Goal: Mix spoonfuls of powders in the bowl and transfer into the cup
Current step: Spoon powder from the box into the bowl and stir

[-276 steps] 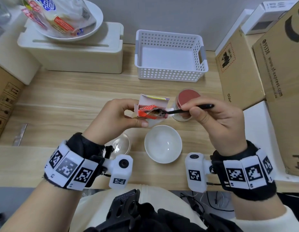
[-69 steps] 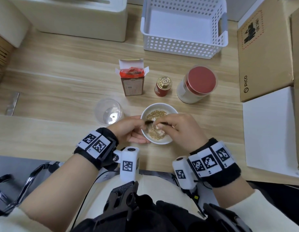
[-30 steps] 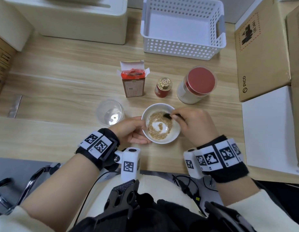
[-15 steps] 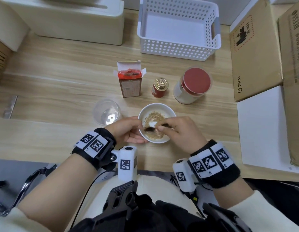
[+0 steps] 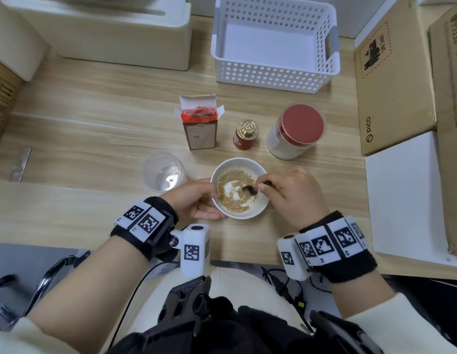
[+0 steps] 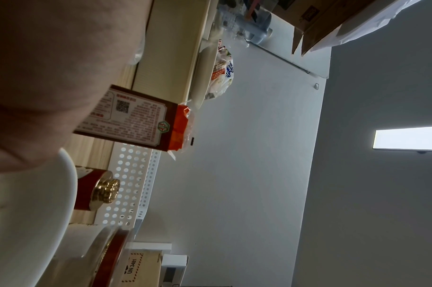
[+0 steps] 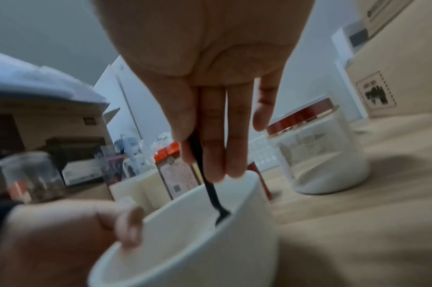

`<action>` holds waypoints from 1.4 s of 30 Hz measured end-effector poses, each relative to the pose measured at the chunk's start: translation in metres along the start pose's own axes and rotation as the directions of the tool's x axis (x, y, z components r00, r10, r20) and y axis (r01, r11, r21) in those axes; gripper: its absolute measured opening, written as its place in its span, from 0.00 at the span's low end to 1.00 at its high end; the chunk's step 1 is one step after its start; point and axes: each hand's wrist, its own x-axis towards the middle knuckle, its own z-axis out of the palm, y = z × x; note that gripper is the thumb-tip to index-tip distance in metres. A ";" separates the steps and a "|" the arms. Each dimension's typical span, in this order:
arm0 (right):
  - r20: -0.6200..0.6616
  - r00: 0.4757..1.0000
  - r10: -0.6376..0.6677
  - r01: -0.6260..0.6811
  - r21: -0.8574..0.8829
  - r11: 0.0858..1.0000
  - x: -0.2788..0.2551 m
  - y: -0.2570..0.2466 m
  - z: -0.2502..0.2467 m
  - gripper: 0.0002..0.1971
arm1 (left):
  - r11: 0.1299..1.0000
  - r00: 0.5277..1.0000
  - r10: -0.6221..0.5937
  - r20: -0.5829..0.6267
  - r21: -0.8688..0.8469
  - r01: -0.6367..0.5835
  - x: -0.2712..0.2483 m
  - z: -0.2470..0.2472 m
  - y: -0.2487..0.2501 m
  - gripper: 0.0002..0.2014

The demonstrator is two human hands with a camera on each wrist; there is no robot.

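A white bowl [image 5: 258, 213] with tan and white powder stands on the wooden table near the front edge. My left hand [image 5: 194, 200] grips its left rim, thumb over the edge. My right hand [image 5: 291, 195] pinches a black spoon [image 5: 249, 189] whose tip dips into the powder; in the right wrist view the spoon [image 7: 211, 191] goes down inside the bowl [image 7: 192, 242]. A clear plastic cup [image 5: 163, 172] stands left of the bowl. Behind it are an open brown box [image 5: 200, 129], a small red bottle with gold cap [image 5: 245, 135] and a red-lidded jar [image 5: 295, 131].
A white perforated basket [image 5: 274, 75] stands at the back. A cream box [image 5: 99, 31] sits back left. Cardboard boxes [image 5: 393, 80] and a white board [image 5: 403, 190] fill the right side. Black gear lies on my lap below the table edge.
The spoon has kept circling in the bowl: at the right rim a second ago, at the left half a second ago, now right of the middle. My left hand stays on the rim.
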 end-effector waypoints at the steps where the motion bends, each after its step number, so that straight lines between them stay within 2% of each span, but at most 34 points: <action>1: 0.049 0.999 -0.007 0.006 0.018 1.000 0.000 0.000 0.001 0.11 | 1.000 1.000 -0.001 0.001 -0.002 0.001 0.000 0.000 0.000 0.15; 2: 0.083 0.996 -0.029 0.027 0.026 0.999 -0.001 -0.002 0.003 0.10 | 1.000 1.000 -0.003 0.003 -0.001 0.003 0.000 0.000 0.000 0.15; 4: 0.053 0.995 -0.080 0.080 0.006 0.997 -0.002 -0.003 0.006 0.11 | 1.000 1.000 -0.008 0.003 0.002 0.008 0.001 0.000 0.001 0.15; 6: -0.012 0.998 -0.057 0.058 0.016 0.998 -0.002 0.000 0.005 0.11 | 1.000 1.000 -0.012 -0.002 0.000 0.012 0.001 0.000 0.001 0.16; 10: 0.010 0.999 -0.052 0.052 0.036 0.998 -0.001 0.002 0.004 0.12 | 1.000 1.000 -0.012 -0.013 0.008 0.012 0.002 0.000 0.000 0.16; 14: -0.120 0.990 -0.080 0.080 -0.009 0.997 0.000 0.009 -0.006 0.16 | 1.000 1.000 -0.016 -0.012 0.004 0.017 0.001 -0.001 0.001 0.15; 18: -0.016 0.995 -0.098 0.095 -0.140 0.986 -0.001 0.009 -0.010 0.20 | 1.000 1.000 -0.017 -0.011 0.002 0.017 0.001 -0.001 0.001 0.14; 22: 0.074 0.991 -0.115 0.115 0.004 0.993 -0.013 -0.006 -0.003 0.21 | 1.000 1.000 -0.009 -0.007 0.002 0.009 0.000 -0.002 0.001 0.15; 26: 0.040 0.985 -0.166 0.163 0.077 0.984 -0.003 -0.021 0.012 0.16 | 1.000 1.000 -0.005 -0.009 0.010 0.005 0.001 -0.001 0.002 0.13; 32: -0.055 0.997 -0.057 0.054 -0.064 0.996 0.005 0.000 -0.003 0.13 | 1.000 1.000 -0.026 0.002 -0.001 0.026 0.001 -0.002 0.002 0.14; 35: 0.034 0.999 -0.040 0.041 -0.012 0.999 -0.001 -0.007 -0.003 0.12 | 1.000 1.000 -0.023 0.004 -0.001 0.023 0.002 -0.002 0.002 0.14; 39: -0.005 0.997 -0.072 0.072 0.090 0.993 -0.008 -0.011 0.002 0.16 | 1.000 1.000 -0.015 0.007 0.011 0.015 0.002 -0.002 0.002 0.14; 42: 0.077 0.992 -0.098 0.091 0.084 0.992 -0.009 -0.010 0.008 0.13 | 1.000 1.000 -0.016 0.006 0.015 0.016 0.001 -0.003 0.002 0.14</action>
